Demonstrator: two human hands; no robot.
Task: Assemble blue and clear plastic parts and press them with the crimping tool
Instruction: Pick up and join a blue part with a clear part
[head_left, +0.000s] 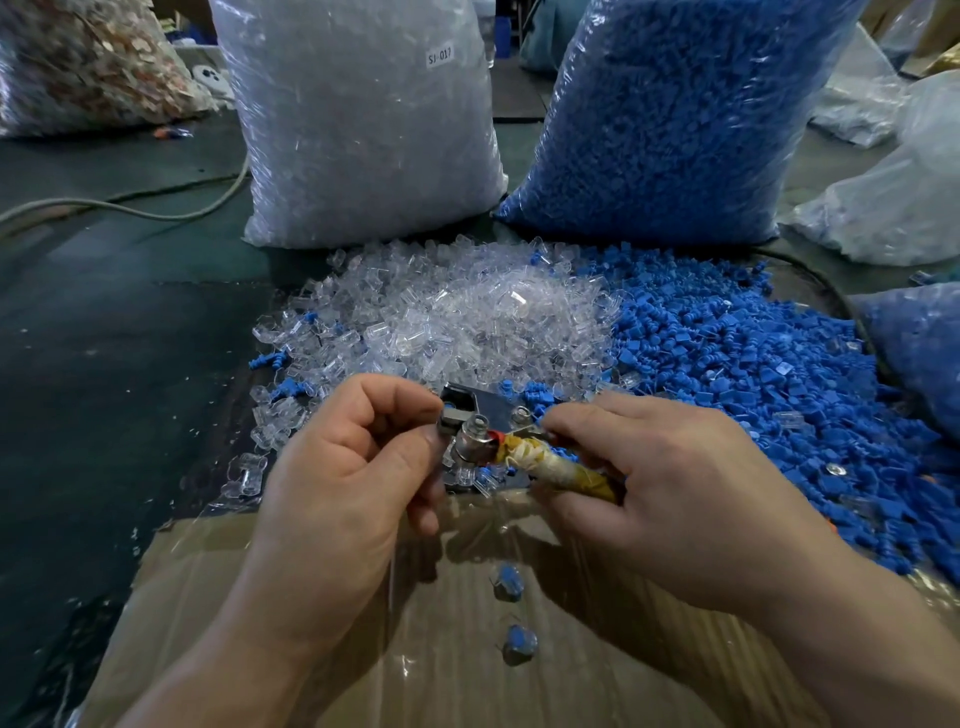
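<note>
A metal crimping tool (475, 423) sits at the near edge of the parts heap, its handle (558, 465) wrapped in yellowish tape. My right hand (660, 478) curls round that handle. My left hand (343, 462) has curled fingers at the tool's left jaw; what its fingertips pinch is hidden. A pile of clear plastic parts (457, 317) lies behind the tool, with a pile of blue plastic parts (737, 353) to its right. Two assembled blue-and-clear pieces (508, 582) (519, 643) lie on the cardboard below the tool.
A big bag of clear parts (363, 130) and a big bag of blue parts (675, 119) stand behind the piles. A plastic-covered cardboard box (467, 649) lies near me. A grey cable (130, 208) runs across the dark green tabletop at left. More bags sit at right.
</note>
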